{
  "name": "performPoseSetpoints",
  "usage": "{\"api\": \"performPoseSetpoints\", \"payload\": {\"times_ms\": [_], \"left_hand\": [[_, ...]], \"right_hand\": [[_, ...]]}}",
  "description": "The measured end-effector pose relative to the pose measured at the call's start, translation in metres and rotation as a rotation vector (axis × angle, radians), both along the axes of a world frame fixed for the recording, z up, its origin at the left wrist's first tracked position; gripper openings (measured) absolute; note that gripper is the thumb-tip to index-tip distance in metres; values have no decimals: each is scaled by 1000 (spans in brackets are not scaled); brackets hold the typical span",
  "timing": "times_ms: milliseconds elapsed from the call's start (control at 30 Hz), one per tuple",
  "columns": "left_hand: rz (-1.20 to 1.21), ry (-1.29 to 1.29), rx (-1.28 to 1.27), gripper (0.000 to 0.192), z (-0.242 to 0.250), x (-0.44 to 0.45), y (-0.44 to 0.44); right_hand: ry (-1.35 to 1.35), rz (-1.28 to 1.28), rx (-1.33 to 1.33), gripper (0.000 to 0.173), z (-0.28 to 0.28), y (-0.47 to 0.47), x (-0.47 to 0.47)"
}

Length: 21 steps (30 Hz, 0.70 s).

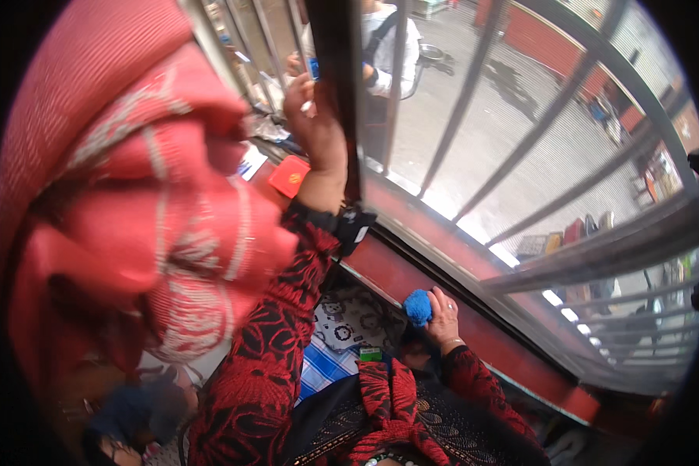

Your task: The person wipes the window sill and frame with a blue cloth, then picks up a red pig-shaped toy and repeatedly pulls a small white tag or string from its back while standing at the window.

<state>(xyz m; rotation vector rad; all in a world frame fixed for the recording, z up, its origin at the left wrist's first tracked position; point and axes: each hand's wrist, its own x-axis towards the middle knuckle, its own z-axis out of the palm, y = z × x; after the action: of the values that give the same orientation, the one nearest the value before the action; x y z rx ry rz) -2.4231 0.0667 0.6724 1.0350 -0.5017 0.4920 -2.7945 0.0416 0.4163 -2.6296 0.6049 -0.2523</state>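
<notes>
My right hand (444, 321), with a ring and a bracelet, holds a bunched blue cloth (417, 307) over the red window sill (378, 262). Raised in front of me, my left hand (316, 131) is up against the dark upright of the window frame (339, 46). Its fingers are bent and blurred, and I cannot tell whether they grip anything. A black strapped device (355, 228) sits at my left wrist. Close by that wrist lies a red box (289, 176) with a yellow mark.
A red curtain (204, 198) with white patterning hangs close at left. Metal bars (466, 99) cross the window; beyond them stands a person in white (405, 52). Below the sill are patterned fabric (349, 323), blue checked cloth (326, 367) and a small green box (370, 353). Another person (145, 413) is at lower left.
</notes>
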Motion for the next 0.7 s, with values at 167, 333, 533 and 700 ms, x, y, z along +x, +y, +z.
{"api": "performPoseSetpoints", "payload": {"times_ms": [167, 333, 533, 700], "left_hand": [[-44, -92, 292, 35, -2, -44, 13], [-26, -116, 407, 35, 16, -52, 14], [-148, -34, 396, 37, 11, -21, 14], [20, -92, 389, 47, 16, -29, 12]], "right_hand": [[9, 0, -20, 66, 0, -2, -4], [-71, 33, -5, 61, 6, -3, -1], [-293, 48, 154, 41, 35, 7, -31], [-492, -298, 433, 53, 77, 7, -134]]}}
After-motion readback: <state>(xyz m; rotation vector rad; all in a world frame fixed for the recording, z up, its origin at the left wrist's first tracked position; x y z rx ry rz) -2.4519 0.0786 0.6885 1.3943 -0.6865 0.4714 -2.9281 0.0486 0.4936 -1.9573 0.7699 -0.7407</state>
